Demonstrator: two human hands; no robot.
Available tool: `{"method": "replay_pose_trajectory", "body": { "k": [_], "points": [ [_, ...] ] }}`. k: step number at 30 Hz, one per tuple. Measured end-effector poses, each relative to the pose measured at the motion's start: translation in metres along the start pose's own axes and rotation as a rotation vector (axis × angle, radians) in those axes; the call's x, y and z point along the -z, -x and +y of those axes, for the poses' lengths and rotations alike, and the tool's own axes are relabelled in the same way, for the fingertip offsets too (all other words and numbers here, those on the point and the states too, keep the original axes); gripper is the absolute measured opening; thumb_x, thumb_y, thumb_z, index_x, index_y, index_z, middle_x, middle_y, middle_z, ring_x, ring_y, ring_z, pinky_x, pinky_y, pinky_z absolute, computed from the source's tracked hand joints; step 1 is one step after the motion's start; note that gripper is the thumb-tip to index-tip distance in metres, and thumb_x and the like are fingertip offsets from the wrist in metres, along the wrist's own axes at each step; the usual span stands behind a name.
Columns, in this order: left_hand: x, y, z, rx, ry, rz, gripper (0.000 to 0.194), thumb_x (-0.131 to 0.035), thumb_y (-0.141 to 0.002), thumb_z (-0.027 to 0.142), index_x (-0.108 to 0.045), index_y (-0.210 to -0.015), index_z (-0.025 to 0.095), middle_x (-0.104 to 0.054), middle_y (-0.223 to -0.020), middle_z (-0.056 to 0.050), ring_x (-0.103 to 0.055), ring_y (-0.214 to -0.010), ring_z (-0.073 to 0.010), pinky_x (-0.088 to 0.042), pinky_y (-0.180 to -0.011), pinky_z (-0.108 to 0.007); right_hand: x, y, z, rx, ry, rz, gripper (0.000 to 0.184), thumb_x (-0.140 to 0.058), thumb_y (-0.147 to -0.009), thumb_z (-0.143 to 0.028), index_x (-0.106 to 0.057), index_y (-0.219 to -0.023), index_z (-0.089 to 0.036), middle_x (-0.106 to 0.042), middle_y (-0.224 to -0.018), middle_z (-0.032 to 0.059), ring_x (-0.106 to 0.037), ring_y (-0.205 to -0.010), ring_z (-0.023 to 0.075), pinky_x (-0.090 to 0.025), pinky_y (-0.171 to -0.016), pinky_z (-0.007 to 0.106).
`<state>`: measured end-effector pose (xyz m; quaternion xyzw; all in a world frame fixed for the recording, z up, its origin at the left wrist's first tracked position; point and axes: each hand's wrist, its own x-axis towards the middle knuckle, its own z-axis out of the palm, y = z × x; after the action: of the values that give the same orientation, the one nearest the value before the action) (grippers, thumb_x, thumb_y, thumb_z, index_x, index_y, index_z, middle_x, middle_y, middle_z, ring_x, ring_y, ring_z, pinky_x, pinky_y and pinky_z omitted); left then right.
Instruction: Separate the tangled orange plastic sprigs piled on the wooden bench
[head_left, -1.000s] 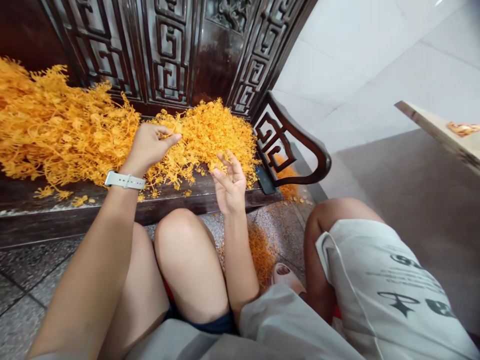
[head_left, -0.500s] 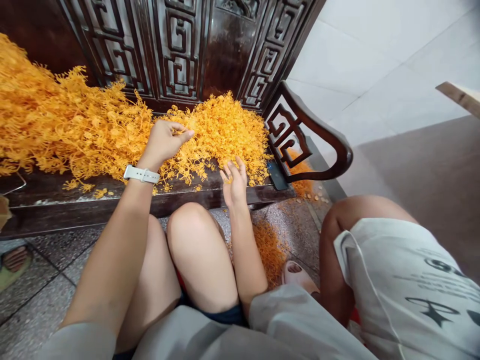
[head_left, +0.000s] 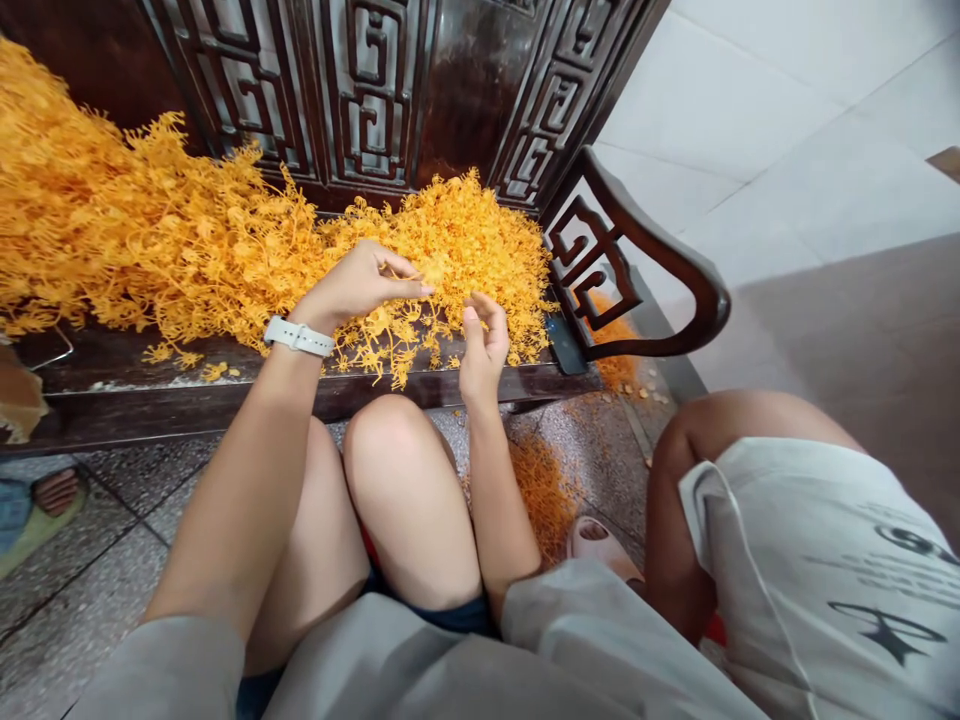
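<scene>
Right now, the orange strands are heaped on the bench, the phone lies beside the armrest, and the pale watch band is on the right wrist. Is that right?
Not quite: the head view shows the pale watch band on the left wrist. The orange strands are heaped on the bench, and the phone lies beside the armrest.
</scene>
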<state>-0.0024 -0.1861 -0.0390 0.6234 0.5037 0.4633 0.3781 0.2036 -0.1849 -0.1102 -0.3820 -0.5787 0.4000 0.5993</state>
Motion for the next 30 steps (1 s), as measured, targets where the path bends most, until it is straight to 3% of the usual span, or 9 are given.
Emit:
{"method": "replay_pose_trajectory", "body": {
  "k": [7, 13, 16, 19, 22, 24, 26, 28, 30],
  "points": [
    [-0.013, -0.002, -0.003, -0.043, -0.064, -0.342, 0.025, -0.085, -0.077, 0.042, -0.081, -0.071, 0.018, -0.058, -0.056, 0.001, -0.04, -0.051, -0.01, -0.035, -0.056, -0.03, -0.002, 0.003, -0.011, -0.008, -0.1, -0.17, 0.021, -0.074, -0.096, -0.047, -0.074, -0.098, -0.026, -0.072, -0.095, 0.0004, -0.067, -0.089, 0.0145, -0.054, -0.086, 0.031],
    [-0.015, -0.003, -0.006, -0.089, -0.078, -0.28, 0.032, -0.084, -0.077, 0.05, -0.083, -0.079, 0.018, -0.065, -0.062, -0.002, -0.051, -0.058, -0.0144, -0.042, -0.065, -0.034, -0.011, -0.001, 0.003, -0.153, -0.293, -0.019, 0.036, -0.083, -0.084, -0.052, -0.06, -0.079, -0.024, -0.057, -0.07, -0.0036, -0.053, -0.064, 0.0107, -0.048, -0.066, 0.027],
    [-0.005, -0.008, -0.019, -0.082, -0.115, -0.144, 0.034, -0.085, -0.077, 0.048, -0.08, -0.082, 0.015, -0.065, -0.063, -0.003, -0.057, -0.065, -0.0179, -0.046, -0.071, -0.037, -0.01, 0.002, -0.027, -0.084, -0.341, -0.053, 0.036, -0.084, -0.084, -0.05, -0.059, -0.079, -0.025, -0.057, -0.07, -0.0034, -0.054, -0.063, 0.0108, -0.049, -0.066, 0.028],
    [0.02, -0.014, -0.036, -0.03, -0.174, 0.161, 0.036, -0.087, -0.074, 0.049, -0.074, -0.076, 0.016, -0.062, -0.062, -0.003, -0.054, -0.068, -0.0182, -0.043, -0.07, -0.038, 0.01, 0.009, -0.088, 0.125, -0.502, -0.229, 0.03, -0.084, -0.085, -0.039, -0.06, -0.074, -0.027, -0.053, -0.066, -0.0044, -0.053, -0.06, 0.0107, -0.052, -0.061, 0.025],
    [0.048, -0.014, -0.039, -0.023, -0.007, 0.498, 0.044, -0.084, -0.076, 0.063, -0.072, -0.077, 0.021, -0.055, -0.062, 0.0, -0.045, -0.066, -0.0142, -0.036, -0.062, -0.035, 0.035, 0.013, -0.133, 0.412, -0.826, -0.801, 0.031, -0.08, -0.089, -0.026, -0.062, -0.063, -0.026, -0.06, -0.061, -0.0056, -0.052, -0.051, 0.0071, -0.051, -0.051, 0.019],
    [0.054, -0.01, -0.032, -0.013, 0.199, 0.595, 0.047, -0.079, -0.079, 0.071, -0.073, -0.085, 0.024, -0.045, -0.059, 0.003, -0.039, -0.063, -0.0121, -0.03, -0.058, -0.033, 0.042, 0.009, -0.13, 0.452, -0.991, -0.945, 0.027, -0.077, -0.093, -0.032, -0.071, -0.067, -0.029, -0.067, -0.065, -0.0058, -0.054, -0.048, 0.0063, -0.051, -0.049, 0.017],
    [0.05, -0.005, -0.022, -0.002, 0.332, 0.61, 0.049, -0.078, -0.079, 0.074, -0.072, -0.086, 0.026, -0.04, -0.058, 0.004, -0.034, -0.058, -0.0111, -0.027, -0.055, -0.032, 0.039, 0.001, -0.105, 0.212, -0.978, -0.656, 0.016, -0.074, -0.095, -0.04, -0.077, -0.08, -0.034, -0.071, -0.073, -0.0041, -0.056, -0.052, 0.0083, -0.053, -0.052, 0.019],
    [0.041, -0.002, -0.014, 0.002, 0.342, 0.599, 0.05, -0.078, -0.078, 0.074, -0.071, -0.084, 0.025, -0.044, -0.059, 0.004, -0.035, -0.054, -0.0107, -0.029, -0.052, -0.032, 0.03, -0.009, -0.071, -0.197, -0.8, -0.29, 0.011, -0.074, -0.094, -0.04, -0.078, -0.091, -0.031, -0.075, -0.087, -0.0002, -0.061, -0.065, 0.0103, -0.056, -0.061, 0.022],
    [0.032, -0.001, -0.011, 0.011, 0.267, 0.566, 0.051, -0.075, -0.081, 0.075, -0.071, -0.087, 0.024, -0.049, -0.059, 0.002, -0.041, -0.053, -0.0114, -0.032, -0.051, -0.031, 0.019, -0.013, -0.044, -0.484, -0.641, -0.084, 0.014, -0.076, -0.09, -0.035, -0.077, -0.101, -0.026, -0.075, -0.099, 0.0016, -0.063, -0.073, 0.0103, -0.057, -0.066, 0.023]
  ]
}}
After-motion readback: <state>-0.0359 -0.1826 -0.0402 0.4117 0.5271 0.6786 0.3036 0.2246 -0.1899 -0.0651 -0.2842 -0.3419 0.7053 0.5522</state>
